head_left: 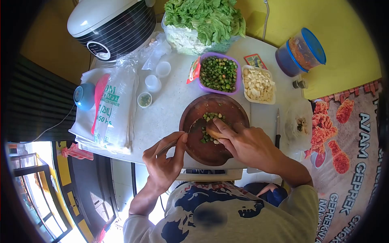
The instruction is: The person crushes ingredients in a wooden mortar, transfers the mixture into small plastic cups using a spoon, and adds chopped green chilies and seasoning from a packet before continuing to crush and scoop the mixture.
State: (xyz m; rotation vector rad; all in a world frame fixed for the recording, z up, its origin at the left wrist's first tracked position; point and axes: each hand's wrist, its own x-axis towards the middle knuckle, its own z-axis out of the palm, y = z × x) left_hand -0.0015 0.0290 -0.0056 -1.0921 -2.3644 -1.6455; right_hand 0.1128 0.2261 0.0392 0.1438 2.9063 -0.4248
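A round brown mortar dish [190, 143] sits at the front of the table, with chopped green chilies and pale garlic pieces [206, 139] in it. My left hand [164, 160] is closed on the handle of a metal spoon [196, 126], whose dark-looking bowl reaches into the dish. My right hand [251, 146] is wrapped round a tan wooden pestle [212, 130], pressing low over the chilies. Part of the pestle is hidden by the fingers.
Behind the dish stand a purple tub [200, 84] of cut chilies and a white tub [272, 99] of garlic. A knife [278, 139] lies at right, near a clear container [293, 131]. Small cups [152, 83], plastic packaging [117, 117], a rice cooker [121, 32] and lettuce [206, 20] surround it.
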